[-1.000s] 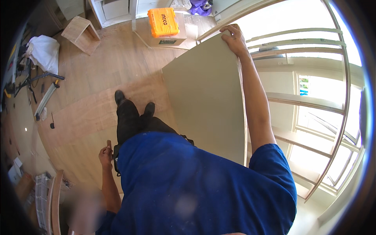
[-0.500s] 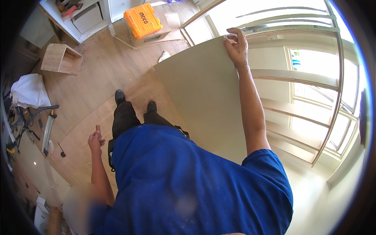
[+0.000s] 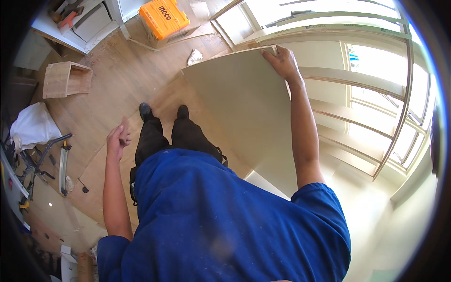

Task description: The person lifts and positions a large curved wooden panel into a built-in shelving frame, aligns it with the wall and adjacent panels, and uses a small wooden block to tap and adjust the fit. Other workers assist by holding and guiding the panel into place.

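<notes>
A large flat beige board point(image 3: 239, 108) stands on edge to my right, its pale far corner raised. My right hand point(image 3: 283, 64) grips that corner, with the thumb on the near face and the other fingers over the edge, partly hidden. My left hand point(image 3: 118, 140) hangs in the air to the left of my legs. Its fingers are apart and slightly blurred, and nothing shows in it. Below the board's lower end, a white surface point(image 3: 266, 184) shows beside my shirt.
A wooden shelf frame point(image 3: 354, 75) stands at the right before bright windows. An orange tool case point(image 3: 164, 19) sits on a box at the back. On the left are an open wooden box point(image 3: 67, 80), a white sack point(image 3: 35, 126) and black stand legs point(image 3: 35, 164).
My left hand has risen and moved forward, its fingers spreading more. The board has shifted slightly in my right hand's grip, uncovering a white surface near my shirt.
</notes>
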Tool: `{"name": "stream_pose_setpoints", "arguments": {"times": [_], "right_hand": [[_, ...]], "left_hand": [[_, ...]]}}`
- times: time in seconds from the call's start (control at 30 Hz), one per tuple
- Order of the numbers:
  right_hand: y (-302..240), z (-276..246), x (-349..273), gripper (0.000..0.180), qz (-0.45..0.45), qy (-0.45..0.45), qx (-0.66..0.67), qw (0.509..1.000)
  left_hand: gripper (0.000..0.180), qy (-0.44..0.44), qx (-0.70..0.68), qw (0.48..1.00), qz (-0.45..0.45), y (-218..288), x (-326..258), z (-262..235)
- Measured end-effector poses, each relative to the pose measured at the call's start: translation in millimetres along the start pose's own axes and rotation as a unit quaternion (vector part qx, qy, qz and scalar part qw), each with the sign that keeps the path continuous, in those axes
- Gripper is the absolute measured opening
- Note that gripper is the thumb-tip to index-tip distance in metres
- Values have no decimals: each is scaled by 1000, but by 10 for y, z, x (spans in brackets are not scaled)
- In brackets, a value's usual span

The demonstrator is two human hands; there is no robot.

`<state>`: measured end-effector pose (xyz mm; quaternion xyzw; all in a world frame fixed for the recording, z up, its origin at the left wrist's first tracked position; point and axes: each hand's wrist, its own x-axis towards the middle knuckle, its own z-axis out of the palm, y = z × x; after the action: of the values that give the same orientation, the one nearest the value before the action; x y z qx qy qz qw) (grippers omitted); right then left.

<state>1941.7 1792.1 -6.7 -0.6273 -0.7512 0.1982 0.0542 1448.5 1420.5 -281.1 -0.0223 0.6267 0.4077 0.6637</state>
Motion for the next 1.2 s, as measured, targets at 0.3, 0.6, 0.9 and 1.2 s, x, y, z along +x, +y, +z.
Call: {"name": "stream_pose_setpoints", "arguments": {"times": [0.3, 0.6, 0.9, 1.2], "right_hand": [[-185, 12, -113, 42, -18, -6, 6, 1000], [-114, -52, -27, 45, -13, -16, 37, 999], [-122, -149, 146, 54, -6, 3, 6, 1000], [117, -231, 191, 51, -7, 12, -15, 1000]], "left_hand": [[45, -242, 143, 959, 20, 1143, -215, 2021], [52, -340, 88, 932, 90, 1494, -280, 3423], [53, -283, 102, 945, 125, 1416, 174, 3813], [39, 145, 81, 983, 72, 178, 544, 849]]}}
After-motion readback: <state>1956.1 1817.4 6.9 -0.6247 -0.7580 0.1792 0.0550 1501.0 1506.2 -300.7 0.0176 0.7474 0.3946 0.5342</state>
